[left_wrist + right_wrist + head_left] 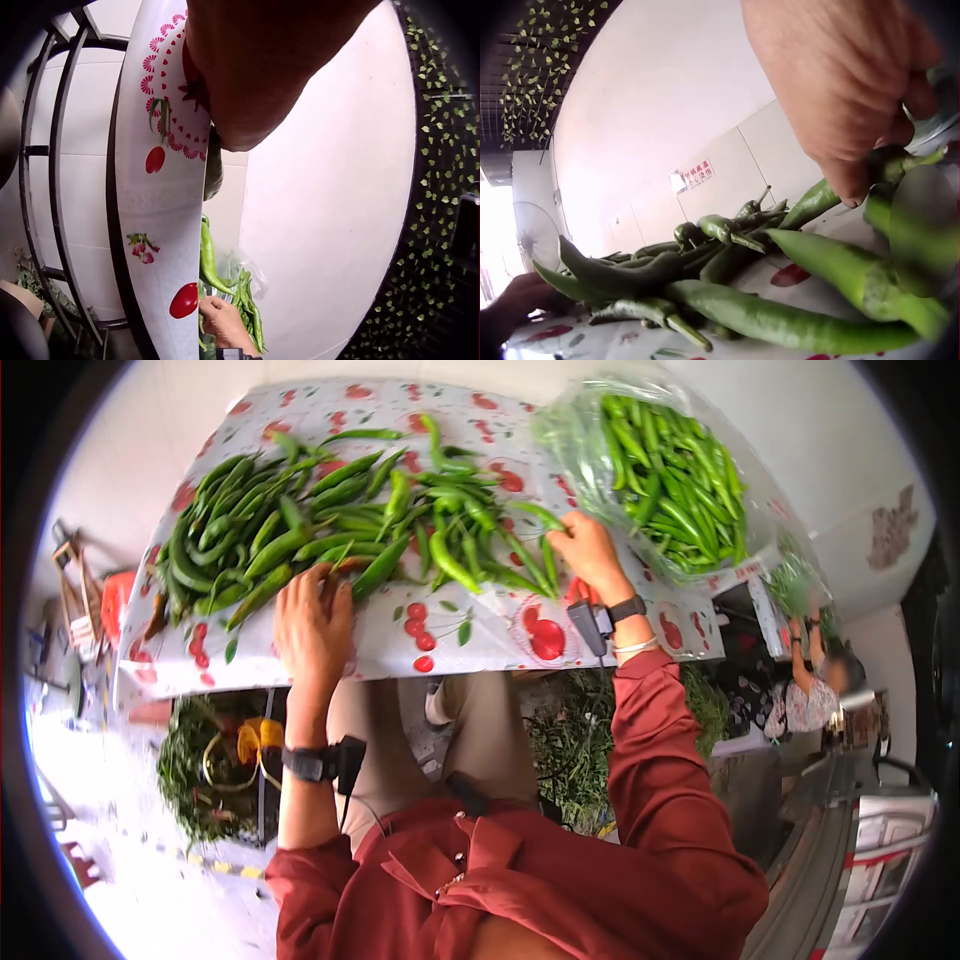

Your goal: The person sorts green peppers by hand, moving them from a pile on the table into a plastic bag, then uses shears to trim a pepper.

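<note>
Long green chili peppers (345, 520) lie in a loose heap across the cherry-patterned tablecloth (440, 635). At the heap's near edge my left hand (312, 622) rests with its fingertips against the peppers, palm down. My right hand (590, 556) is at the heap's right side, pinching the end of a green chili pepper (537, 514) between thumb and fingers. The right wrist view shows that hand (847, 90) close above the cloth, thumb on the pepper (814, 202). Beyond it stands a clear plastic bag (570, 435) full of brighter green chilies (675, 480).
Below the table are bundles of leafy greens (575, 745) and a basket of greens (190, 770) with a yellow item. A wall runs along the table's far side. Another person (812, 695) is off to the right, by more greens.
</note>
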A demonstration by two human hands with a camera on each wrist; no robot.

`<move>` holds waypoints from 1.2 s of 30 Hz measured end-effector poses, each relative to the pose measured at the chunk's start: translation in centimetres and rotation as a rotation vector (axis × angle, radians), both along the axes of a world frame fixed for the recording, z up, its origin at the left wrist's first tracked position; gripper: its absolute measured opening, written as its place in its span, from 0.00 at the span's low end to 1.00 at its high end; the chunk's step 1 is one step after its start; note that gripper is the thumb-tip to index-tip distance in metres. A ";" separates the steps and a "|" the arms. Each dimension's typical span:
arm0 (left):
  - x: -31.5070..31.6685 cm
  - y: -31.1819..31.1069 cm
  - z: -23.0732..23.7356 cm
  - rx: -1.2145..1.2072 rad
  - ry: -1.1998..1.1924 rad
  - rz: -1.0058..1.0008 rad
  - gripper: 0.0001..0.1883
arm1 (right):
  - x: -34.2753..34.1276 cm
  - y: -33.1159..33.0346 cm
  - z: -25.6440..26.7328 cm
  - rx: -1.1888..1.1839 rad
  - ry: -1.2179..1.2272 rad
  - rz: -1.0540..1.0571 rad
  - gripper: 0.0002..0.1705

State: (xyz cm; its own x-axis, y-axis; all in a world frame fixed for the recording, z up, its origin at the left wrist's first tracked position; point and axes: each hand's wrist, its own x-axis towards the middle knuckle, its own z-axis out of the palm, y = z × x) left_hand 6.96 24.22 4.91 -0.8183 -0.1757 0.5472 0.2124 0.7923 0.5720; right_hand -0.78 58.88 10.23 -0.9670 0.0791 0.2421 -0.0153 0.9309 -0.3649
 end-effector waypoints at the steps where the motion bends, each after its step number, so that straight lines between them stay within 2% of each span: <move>1: -0.2 0.0 -0.2 -0.009 0.022 0.000 0.15 | 0.5 -0.1 0.0 -0.009 -0.029 0.030 0.15; 3: -0.6 -0.1 -1.0 -0.046 0.075 0.012 0.15 | 1.8 -0.6 0.4 0.028 -0.123 0.060 0.15; 4: -0.4 0.0 -0.7 -0.037 0.006 0.012 0.15 | 2.3 -1.3 0.6 0.068 -0.194 0.070 0.15; 6: 0.1 0.3 0.1 -0.016 -0.035 0.020 0.15 | 2.2 -1.3 -0.9 0.128 -0.066 0.074 0.14; 10: 0.1 0.1 0.0 -0.036 0.007 -0.011 0.15 | 1.8 -1.4 -0.9 0.183 -0.086 0.042 0.15; 16: -0.1 0.1 -0.4 -0.039 -0.046 0.004 0.15 | 2.1 0.0 0.1 0.006 -0.168 0.042 0.14; 18: -0.1 0.1 -0.3 -0.039 -0.042 0.003 0.15 | 2.1 1.7 0.5 -0.191 -0.008 0.097 0.13; 19: 0.0 0.1 -0.2 -0.038 -0.038 -0.002 0.15 | 2.0 2.6 1.3 -0.256 0.023 0.124 0.12; 20: 0.0 0.1 -0.1 -0.039 -0.041 -0.003 0.15 | 2.1 3.1 2.4 -0.273 0.154 0.186 0.11; 24: 0.0 0.3 -0.1 -0.032 -0.052 -0.003 0.14 | 0.6 6.8 7.4 -0.085 0.370 0.032 0.12; 27: -0.1 0.2 -0.2 -0.047 -0.017 0.006 0.14 | -1.3 9.7 11.2 0.074 0.378 -0.085 0.12; 31: -0.2 0.2 -0.4 -0.056 0.012 0.010 0.13 | -2.8 11.8 12.6 -0.046 0.346 0.014 0.13; 34: -0.3 0.1 -0.5 -0.079 0.021 0.015 0.13 | -3.2 12.1 13.4 0.019 0.280 -0.070 0.15; 36: -0.2 0.1 -0.3 -0.062 -0.007 0.006 0.13 | -4.1 12.8 13.5 0.287 0.398 -0.120 0.16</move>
